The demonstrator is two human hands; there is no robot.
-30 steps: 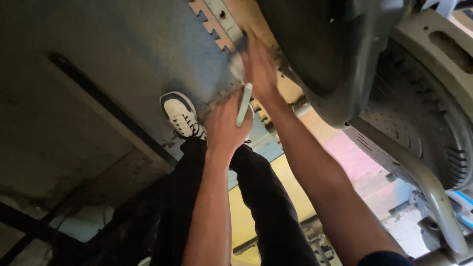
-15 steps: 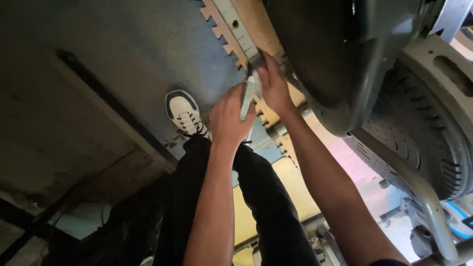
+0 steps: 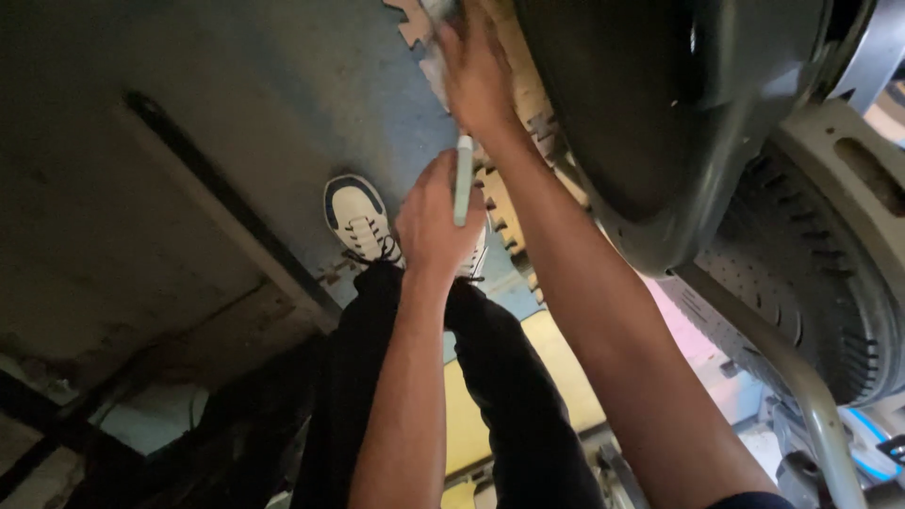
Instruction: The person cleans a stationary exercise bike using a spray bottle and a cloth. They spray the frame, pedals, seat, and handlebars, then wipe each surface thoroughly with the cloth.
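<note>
The left hand [image 3: 436, 221] is closing its grip around a pale marker [image 3: 463, 179], tip pointing far, while the right hand [image 3: 479, 75] is pressing flat on the foam mat [image 3: 528, 113], steadying it beside the dark drum [image 3: 679, 113].

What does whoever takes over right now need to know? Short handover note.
Left hand: closed around a slim pale tool, held upright at the edge of the large dark drum.
Right hand: reaching further up, fingers pressed at the drum's rim beside the tan toothed strip; whether it grips anything cannot be told.
A white shoe stands on the blue-grey floor below the hands.
Done or left: not readable from this view; the contact point is hidden by the hands.
</note>
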